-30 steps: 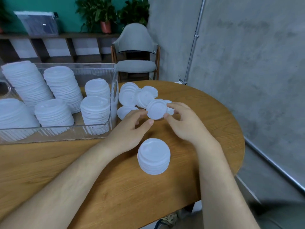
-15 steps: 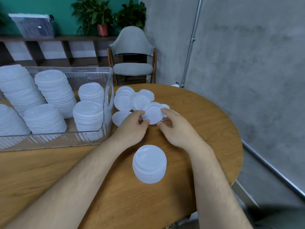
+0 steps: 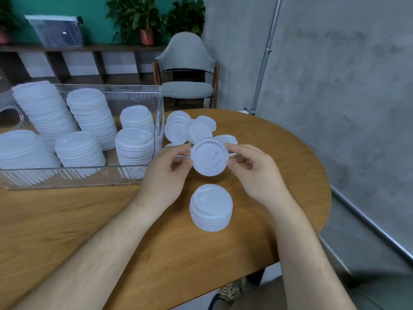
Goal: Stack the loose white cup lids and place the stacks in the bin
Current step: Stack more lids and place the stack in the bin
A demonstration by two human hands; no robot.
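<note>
A single white lid [image 3: 209,157] hangs above the table, tilted toward me. My left hand [image 3: 166,175] pinches its left rim and my right hand [image 3: 254,173] pinches its right rim. Below it a short stack of lids [image 3: 211,208] stands on the wooden table [image 3: 89,220]. Several loose lids [image 3: 185,128] lie behind my hands, next to the bin. The clear plastic bin [image 3: 73,175] at the left holds several stacks of lids [image 3: 89,115].
The round table's edge curves close on the right, by a grey concrete wall [image 3: 335,86]. A grey chair [image 3: 187,70] stands behind the table. A shelf with potted plants [image 3: 143,21] runs along the green back wall.
Both hands have lifted the single lid off the loose pile and tipped its face toward me. The short stack has stayed in place.
</note>
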